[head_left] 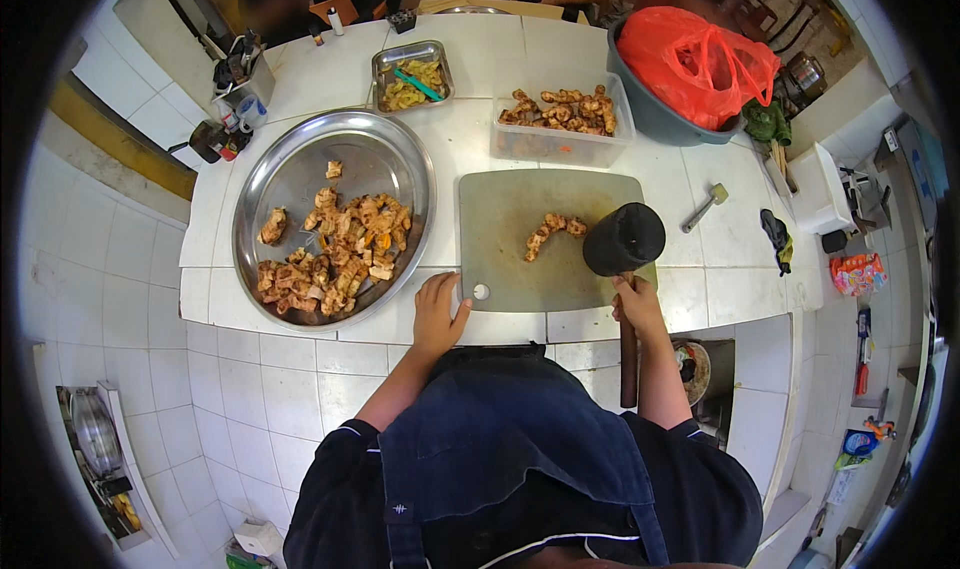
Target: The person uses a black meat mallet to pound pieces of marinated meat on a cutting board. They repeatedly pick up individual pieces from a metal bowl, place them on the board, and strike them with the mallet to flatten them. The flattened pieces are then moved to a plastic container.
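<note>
From my remote station I make out a faded navy apron (510, 429) with straps (648, 532) and a small pale mark (400, 510), over a black short-sleeved top (705, 494) edged in thin white piping (694, 433); left hand (436, 314) and right hand (640, 307) are bare.

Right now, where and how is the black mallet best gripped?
Probably by its handle, from the near side. The handle is slim and points nearward, past the counter's near edge in this view, while the black mallet's head is a broad cylinder, harder to wrap. The right hand grips just below the head, leaving the lower handle free.
</note>
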`<state>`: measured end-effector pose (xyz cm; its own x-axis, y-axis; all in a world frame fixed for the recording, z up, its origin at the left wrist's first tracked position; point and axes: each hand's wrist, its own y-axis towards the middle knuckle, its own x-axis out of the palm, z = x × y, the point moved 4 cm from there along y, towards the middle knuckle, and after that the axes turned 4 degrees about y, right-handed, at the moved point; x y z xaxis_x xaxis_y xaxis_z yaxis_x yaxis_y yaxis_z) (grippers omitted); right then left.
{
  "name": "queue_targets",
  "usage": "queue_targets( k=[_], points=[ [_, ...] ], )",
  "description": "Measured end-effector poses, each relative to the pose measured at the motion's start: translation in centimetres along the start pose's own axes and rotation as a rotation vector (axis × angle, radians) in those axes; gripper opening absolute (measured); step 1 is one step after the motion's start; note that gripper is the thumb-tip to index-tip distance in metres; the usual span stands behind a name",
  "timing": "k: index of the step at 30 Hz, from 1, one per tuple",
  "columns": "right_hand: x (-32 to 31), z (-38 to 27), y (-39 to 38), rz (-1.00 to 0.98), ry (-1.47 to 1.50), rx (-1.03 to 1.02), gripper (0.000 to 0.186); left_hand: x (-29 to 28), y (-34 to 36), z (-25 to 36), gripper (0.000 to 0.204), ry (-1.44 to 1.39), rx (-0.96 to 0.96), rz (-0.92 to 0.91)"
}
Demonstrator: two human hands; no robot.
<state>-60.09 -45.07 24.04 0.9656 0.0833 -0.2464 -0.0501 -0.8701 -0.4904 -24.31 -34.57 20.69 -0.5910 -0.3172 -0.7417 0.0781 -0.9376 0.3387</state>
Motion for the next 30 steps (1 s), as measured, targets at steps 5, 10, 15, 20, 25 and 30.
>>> queue_targets(
  k=[5, 10, 15, 20, 25, 30],
  points=[
    [-0.1, -0.5, 0.4, 0.024, -0.018, 0.035, 0.021, 0.0, 0.0, 0.2, 0.048, 0.005, -0.005, -0.014],
    [0.2, -1.0, 0.3, 0.020, 0.007, 0.055, 0.022, 0.0, 0.0, 0.2, 0.047, 0.014, -0.001, -0.021],
    [0.5, -1.1, 0.7, -0.016, 0.041, 0.036, 0.018, 0.0, 0.1, 0.1, 0.047, 0.020, -0.013, -0.043],
    [0.6, -1.2, 0.7, 0.031, -0.073, -0.028, 0.021, 0.0, 0.1, 0.1, 0.047, 0.008, -0.018, -0.045],
    [0.9, -2.5, -0.2, 0.048, -0.142, -0.104, 0.030, -0.1, 0.0, 0.2, 0.047, 0.005, -0.009, -0.017],
    [0.7, -2.2, -0.3, 0.046, -0.156, -0.150, 0.035, -0.2, 0.1, 0.3, 0.046, 0.022, -0.001, -0.020]
  ],
)
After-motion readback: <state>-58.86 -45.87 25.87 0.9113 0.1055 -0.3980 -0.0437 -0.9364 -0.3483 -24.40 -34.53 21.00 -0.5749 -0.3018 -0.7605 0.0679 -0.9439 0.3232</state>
